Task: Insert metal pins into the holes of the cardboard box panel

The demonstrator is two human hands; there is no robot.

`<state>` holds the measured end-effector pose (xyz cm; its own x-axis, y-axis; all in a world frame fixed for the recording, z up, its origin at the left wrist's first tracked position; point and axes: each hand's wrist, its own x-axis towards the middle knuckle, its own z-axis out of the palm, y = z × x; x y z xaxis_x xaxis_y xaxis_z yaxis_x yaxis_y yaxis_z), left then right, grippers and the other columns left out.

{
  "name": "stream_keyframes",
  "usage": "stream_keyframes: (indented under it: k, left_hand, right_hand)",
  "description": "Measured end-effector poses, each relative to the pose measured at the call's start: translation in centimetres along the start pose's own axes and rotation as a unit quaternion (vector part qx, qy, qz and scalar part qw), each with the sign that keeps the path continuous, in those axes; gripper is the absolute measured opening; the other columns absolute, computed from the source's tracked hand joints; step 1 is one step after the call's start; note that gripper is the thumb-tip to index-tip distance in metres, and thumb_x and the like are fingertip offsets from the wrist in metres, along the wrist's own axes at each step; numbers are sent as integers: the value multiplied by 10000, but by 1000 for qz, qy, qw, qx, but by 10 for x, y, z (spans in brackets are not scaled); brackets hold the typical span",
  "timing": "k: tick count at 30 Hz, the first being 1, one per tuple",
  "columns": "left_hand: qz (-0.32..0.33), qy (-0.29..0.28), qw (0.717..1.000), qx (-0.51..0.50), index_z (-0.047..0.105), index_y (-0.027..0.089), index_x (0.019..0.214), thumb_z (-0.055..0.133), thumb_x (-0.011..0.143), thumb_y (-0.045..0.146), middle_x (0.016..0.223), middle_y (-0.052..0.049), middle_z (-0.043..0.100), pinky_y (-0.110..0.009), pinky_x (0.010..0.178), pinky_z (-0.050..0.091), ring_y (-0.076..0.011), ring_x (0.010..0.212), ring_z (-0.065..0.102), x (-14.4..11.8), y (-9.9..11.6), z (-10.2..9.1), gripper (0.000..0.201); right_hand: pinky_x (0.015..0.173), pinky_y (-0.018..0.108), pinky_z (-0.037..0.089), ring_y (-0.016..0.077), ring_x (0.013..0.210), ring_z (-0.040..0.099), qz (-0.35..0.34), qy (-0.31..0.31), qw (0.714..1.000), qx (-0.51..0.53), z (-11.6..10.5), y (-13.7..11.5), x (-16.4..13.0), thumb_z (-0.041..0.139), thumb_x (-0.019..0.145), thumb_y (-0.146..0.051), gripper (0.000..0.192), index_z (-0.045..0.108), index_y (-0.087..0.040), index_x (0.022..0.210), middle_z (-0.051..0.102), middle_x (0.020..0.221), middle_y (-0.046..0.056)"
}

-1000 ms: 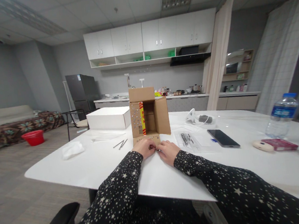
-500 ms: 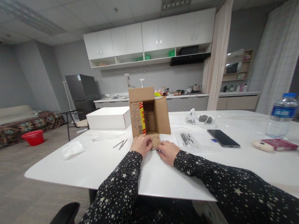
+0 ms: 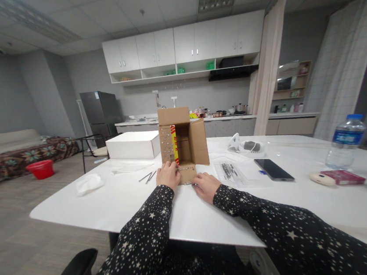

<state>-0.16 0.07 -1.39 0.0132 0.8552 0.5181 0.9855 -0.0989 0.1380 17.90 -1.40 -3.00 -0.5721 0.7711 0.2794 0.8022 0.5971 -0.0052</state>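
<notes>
- The left hand [image 3: 168, 175] rests against the lower left corner of the cardboard box [image 3: 183, 139], fingers curled onto the bottom flap [image 3: 187, 172]; whether it grips the flap or only presses on it cannot be told.
- The right hand [image 3: 205, 186] lies on the table [image 3: 111, 203] just in front of the flap, loosely curled, fingertips at a thin metal pin [image 3: 189, 183]. Whether it pinches the pin is too small to tell.
- The box lies on its side, mouth toward the person, near the table's middle. Its left flap [image 3: 167, 147] is studded with rows of small pins, and the bottom flap carries a row too.
- As a judgement: much of the pinning is done on the left flap, the bottom flap is partly filled, and the right flap [image 3: 199, 142] looks bare.
- Loose pins [image 3: 148, 176] lie to the left, and more sit in a clear bag [image 3: 229, 170] to the right.
- Nearby: a white box [image 3: 133, 145], a phone [image 3: 274, 169], a bottle [image 3: 345, 142].
</notes>
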Motion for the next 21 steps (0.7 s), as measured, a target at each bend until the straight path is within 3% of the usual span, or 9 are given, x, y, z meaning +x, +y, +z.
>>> stream_keyframes:
  k: [21]
  left_hand:
    - [10,7,1000,-10,595,218,972,450,836,173,1021,-77,624,-387,868,390,-244,1036,538,0,0,-2,203]
  right_hand:
    - [803,310,368,200,969,501,-2,4,1000,2,1,0,0,420,914,-241,251,631,-217,1048,590,1043,72]
